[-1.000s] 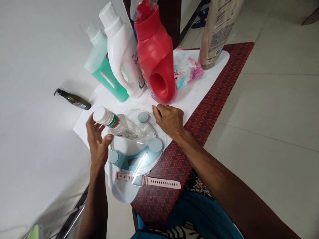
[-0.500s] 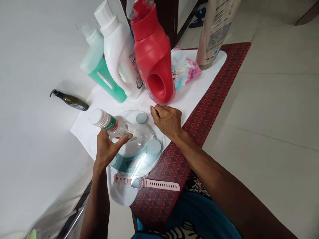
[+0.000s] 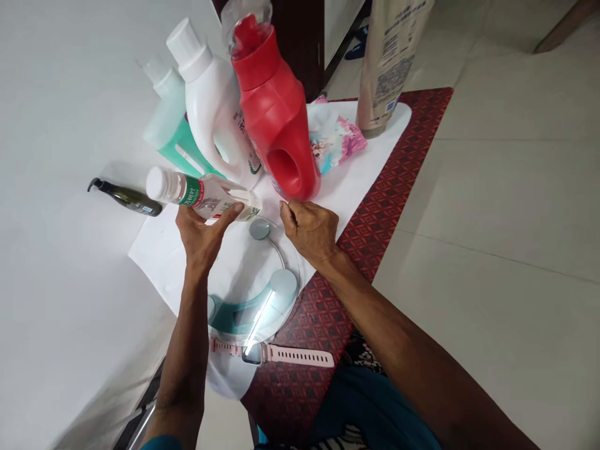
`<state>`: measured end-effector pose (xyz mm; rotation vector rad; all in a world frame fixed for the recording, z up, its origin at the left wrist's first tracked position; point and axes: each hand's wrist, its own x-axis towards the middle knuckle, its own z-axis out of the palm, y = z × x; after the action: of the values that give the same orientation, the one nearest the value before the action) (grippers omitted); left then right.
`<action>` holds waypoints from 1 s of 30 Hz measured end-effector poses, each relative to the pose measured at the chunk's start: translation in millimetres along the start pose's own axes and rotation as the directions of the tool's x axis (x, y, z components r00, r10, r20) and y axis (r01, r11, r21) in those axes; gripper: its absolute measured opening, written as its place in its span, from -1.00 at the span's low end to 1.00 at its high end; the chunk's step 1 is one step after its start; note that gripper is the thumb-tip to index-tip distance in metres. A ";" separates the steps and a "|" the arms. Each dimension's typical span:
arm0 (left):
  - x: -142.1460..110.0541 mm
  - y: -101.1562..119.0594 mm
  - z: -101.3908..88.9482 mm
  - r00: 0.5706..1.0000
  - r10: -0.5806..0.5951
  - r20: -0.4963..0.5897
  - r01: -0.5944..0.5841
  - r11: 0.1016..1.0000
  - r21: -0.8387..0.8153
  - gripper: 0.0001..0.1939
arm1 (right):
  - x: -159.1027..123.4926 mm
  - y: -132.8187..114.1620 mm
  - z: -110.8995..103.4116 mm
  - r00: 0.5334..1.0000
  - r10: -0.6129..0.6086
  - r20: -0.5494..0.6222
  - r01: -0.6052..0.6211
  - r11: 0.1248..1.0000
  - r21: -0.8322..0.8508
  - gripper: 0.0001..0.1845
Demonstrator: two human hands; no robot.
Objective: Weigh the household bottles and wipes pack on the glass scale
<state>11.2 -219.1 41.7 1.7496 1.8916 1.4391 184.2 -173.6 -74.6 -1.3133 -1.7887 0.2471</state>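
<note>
My left hand [image 3: 202, 236] is closed around a clear plastic bottle [image 3: 218, 200] with a white cap and a green and red label. It holds the bottle tilted above the round glass scale [image 3: 244, 315], whose teal base shows through. My right hand [image 3: 310, 230] is curled into a fist at the scale's far right edge, just in front of the red detergent bottle [image 3: 281, 119]. What its fingers hold, if anything, is hidden. A pink-strapped smartwatch [image 3: 253, 353] lies along the scale's near edge.
Behind stand a white detergent bottle [image 3: 213, 103], a green liquid bottle [image 3: 171, 119] and a tall beige bottle [image 3: 389, 75]. A colourful packet [image 3: 335, 140] lies by the red one. A dark pump bottle [image 3: 124, 199] is at the left. White cloth [image 3: 347, 187] covers part of the red patterned mat [image 3: 398, 181].
My left hand has raised the clear bottle up and to the left, away from the scale. My right fist keeps its place, and the view has shifted slightly.
</note>
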 end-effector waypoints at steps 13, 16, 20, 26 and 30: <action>44.9 -26.9 64.6 0.995 0.091 0.043 -0.093 0.994 0.056 -0.19 | -0.9 -0.5 -3.4 0.999 -0.038 -0.005 0.038 0.999 0.039 -0.50; 50.6 -38.5 70.7 0.997 0.071 0.031 -0.073 0.994 0.083 -0.20 | -1.6 -1.4 -2.7 0.997 -0.067 0.024 0.067 0.997 0.032 -0.52; 54.8 -55.7 78.1 0.999 0.050 0.019 -0.052 0.993 0.104 -0.24 | -3.8 -2.6 1.0 0.982 -0.179 0.053 0.176 0.983 0.055 -0.54; 50.2 -60.2 80.2 0.996 0.051 0.077 -0.067 0.973 0.222 -0.19 | -9.6 1.5 4.2 0.947 -0.321 0.013 0.320 0.946 0.047 -0.54; 33.6 -43.9 67.3 0.988 0.153 -0.002 -0.141 0.918 0.369 -0.09 | -12.9 6.7 4.4 0.929 -0.365 -0.064 0.368 0.929 0.038 -0.54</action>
<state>19.4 -149.1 -9.6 2.0840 2.2046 1.2191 186.1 -180.4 -88.1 -0.9174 -1.9266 0.0449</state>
